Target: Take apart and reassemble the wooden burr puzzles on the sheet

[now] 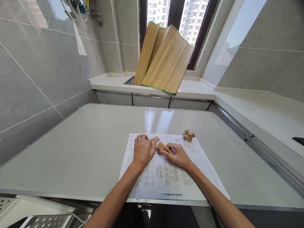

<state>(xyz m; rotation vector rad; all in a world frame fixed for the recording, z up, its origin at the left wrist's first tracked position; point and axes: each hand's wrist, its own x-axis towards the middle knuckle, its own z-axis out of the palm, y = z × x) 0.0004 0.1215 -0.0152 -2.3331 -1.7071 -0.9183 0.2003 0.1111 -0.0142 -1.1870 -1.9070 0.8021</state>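
Observation:
My left hand [142, 151] rests on a printed instruction sheet [166, 180] and pinches a small wooden puzzle piece [155, 139] at its fingertips. Just to its right, my right hand [178, 155] grips a longer wooden puzzle bar [163, 147], angled toward the left hand. The two pieces nearly meet between the hands. An assembled wooden burr puzzle [189, 135] sits on the sheet's far right corner, apart from both hands.
The sheet lies on a grey table [90, 148] against a tiled wall. A rolled bamboo mat [163, 60] leans at the window on a white ledge [197, 88]. A metal rail [249, 137] borders the table's right side.

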